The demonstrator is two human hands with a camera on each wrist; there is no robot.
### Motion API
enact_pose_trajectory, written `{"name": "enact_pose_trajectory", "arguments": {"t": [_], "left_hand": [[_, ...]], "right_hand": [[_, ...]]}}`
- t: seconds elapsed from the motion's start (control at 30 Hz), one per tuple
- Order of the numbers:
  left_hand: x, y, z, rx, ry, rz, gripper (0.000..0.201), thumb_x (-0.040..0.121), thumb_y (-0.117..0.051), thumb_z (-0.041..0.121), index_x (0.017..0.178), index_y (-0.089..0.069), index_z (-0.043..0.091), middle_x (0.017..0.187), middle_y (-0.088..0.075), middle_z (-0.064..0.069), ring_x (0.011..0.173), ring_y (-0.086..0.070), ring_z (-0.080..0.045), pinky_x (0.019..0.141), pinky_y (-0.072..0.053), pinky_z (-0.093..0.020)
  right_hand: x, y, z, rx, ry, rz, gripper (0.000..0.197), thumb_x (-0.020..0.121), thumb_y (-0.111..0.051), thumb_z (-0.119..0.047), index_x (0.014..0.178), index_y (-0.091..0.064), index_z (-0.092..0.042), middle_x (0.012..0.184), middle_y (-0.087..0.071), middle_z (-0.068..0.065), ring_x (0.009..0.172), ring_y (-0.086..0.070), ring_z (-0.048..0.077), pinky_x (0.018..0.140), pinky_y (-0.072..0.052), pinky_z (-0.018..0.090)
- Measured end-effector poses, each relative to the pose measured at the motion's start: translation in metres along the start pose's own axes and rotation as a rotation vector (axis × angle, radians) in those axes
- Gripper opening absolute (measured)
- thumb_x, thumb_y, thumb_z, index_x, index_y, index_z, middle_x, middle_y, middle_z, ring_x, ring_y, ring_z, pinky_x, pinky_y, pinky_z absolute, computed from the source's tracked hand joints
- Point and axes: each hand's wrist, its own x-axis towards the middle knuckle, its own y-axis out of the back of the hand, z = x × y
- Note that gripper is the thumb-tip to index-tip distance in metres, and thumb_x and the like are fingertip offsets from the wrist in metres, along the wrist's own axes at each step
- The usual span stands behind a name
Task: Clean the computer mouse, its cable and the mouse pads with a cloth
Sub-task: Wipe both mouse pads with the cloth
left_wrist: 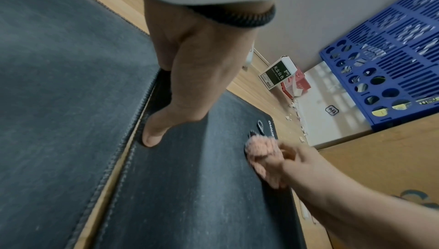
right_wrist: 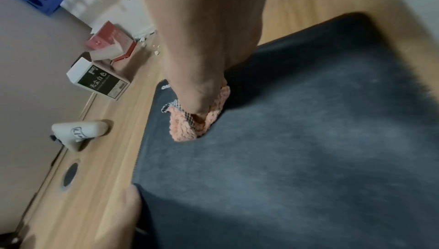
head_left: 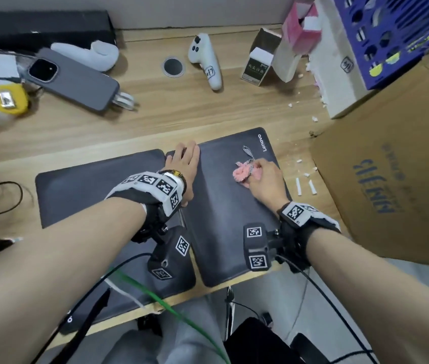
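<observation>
A dark grey fabric mouse pad is lying on the wooden desk — the right hand is clutching a fluffy pink cloth against it, while the left hand is pressing flat, fingers straight, on its left edge.

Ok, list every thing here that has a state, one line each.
Right mouse pad: flat on the desk, being wiped.
Left mouse pad: flat, beside it, a narrow gap between.
Pink cloth: bunched, pressed on the right pad.
Right hand: grips the cloth.
Left hand: flat, pressing the right pad's far left corner.
Phone: face down, plugged in.
Pink box: open.
</observation>
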Motion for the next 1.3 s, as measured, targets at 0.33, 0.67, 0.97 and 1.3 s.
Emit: {"name": "enact_pose_trajectory", "arguments": {"t": [0.33, 0.67, 0.97, 1.3], "left_hand": [[-0.001, 0.0, -0.003, 0.021, -0.021, 0.014, 0.133, 0.069, -0.084, 0.022, 0.148, 0.022, 0.006, 0.157, 0.027, -0.006, 0.145, 0.019, -0.03, 0.119, -0.008, -0.047], [-0.011, -0.015, -0.009, 0.081, -0.055, 0.083, 0.128, 0.066, -0.081, 0.022, 0.15, 0.015, 0.006, 0.158, 0.02, -0.008, 0.146, 0.012, -0.03, 0.117, -0.017, -0.047], [-0.007, -0.012, -0.006, 0.06, -0.046, 0.017, 0.13, 0.069, -0.081, 0.017, 0.148, 0.022, 0.007, 0.156, 0.028, -0.006, 0.145, 0.02, -0.031, 0.117, -0.007, -0.048], [-0.004, -0.012, -0.008, 0.051, -0.044, -0.022, 0.132, 0.07, -0.081, 0.016, 0.147, 0.026, 0.008, 0.154, 0.033, -0.006, 0.144, 0.024, -0.031, 0.117, -0.004, -0.047]], "right_hand": [[0.077, 0.013, -0.042, 0.029, 0.006, 0.003, 0.02, 0.083, -0.066, -0.018, 0.101, -0.063, -0.009, 0.112, -0.064, 0.014, 0.105, -0.058, 0.031, 0.083, -0.044, 0.03], [-0.052, -0.001, 0.015, 0.04, -0.096, -0.045, 0.031, 0.075, -0.074, -0.017, 0.104, -0.063, -0.01, 0.109, -0.067, 0.011, 0.104, -0.06, 0.028, 0.087, -0.043, 0.029], [-0.014, -0.001, 0.007, -0.085, -0.018, -0.028, 0.034, 0.08, -0.072, -0.024, 0.101, -0.059, -0.001, 0.109, -0.061, 0.02, 0.104, -0.056, 0.035, 0.087, -0.043, 0.036], [0.055, 0.022, -0.032, -0.059, -0.028, 0.035, 0.034, 0.086, -0.064, -0.02, 0.111, -0.059, 0.001, 0.12, -0.06, 0.023, 0.111, -0.056, 0.037, 0.087, -0.044, 0.034]]}}
